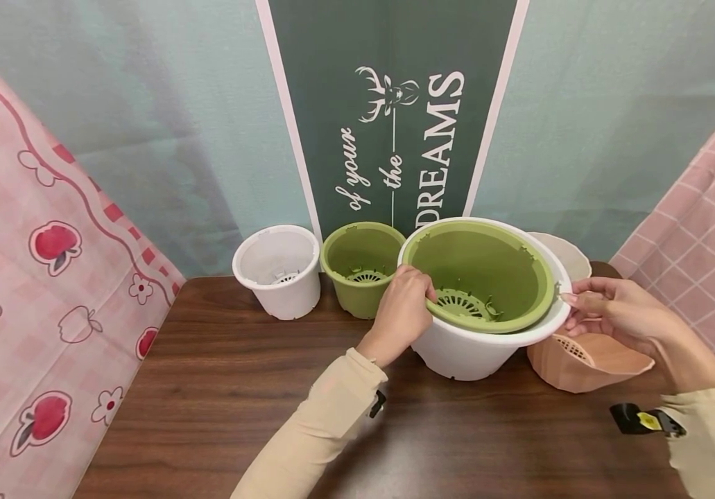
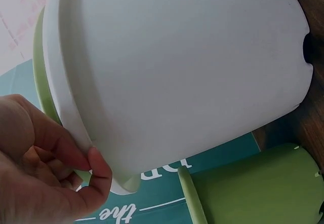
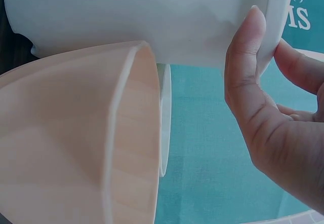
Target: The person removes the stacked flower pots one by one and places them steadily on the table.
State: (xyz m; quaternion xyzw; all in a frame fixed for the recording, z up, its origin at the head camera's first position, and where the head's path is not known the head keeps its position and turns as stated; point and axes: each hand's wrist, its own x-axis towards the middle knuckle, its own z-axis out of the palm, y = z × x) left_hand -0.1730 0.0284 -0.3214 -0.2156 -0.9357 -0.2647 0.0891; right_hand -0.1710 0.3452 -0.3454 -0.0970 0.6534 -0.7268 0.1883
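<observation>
A large white pot (image 1: 466, 357) stands at the right of centre with a large green pot (image 1: 488, 270) nested inside it. The green pot sits off-centre, so more white rim shows at the right. My left hand (image 1: 402, 308) grips the two rims at the near left, fingertips over the green edge. In the left wrist view, thumb and index finger of the left hand (image 2: 55, 168) meet at the white rim. On the opposite side my right hand (image 1: 619, 312) pinches the white rim, as the fingers (image 3: 245, 57) in the right wrist view show.
A small white pot (image 1: 291, 301) and a small green pot (image 1: 357, 294) stand at the back left. A peach planter with a slanted opening (image 1: 560, 367) stands beside the large pot, below my right hand. Behind it shows a pale pot (image 1: 572, 256). Curtains border the wooden table (image 1: 226, 402).
</observation>
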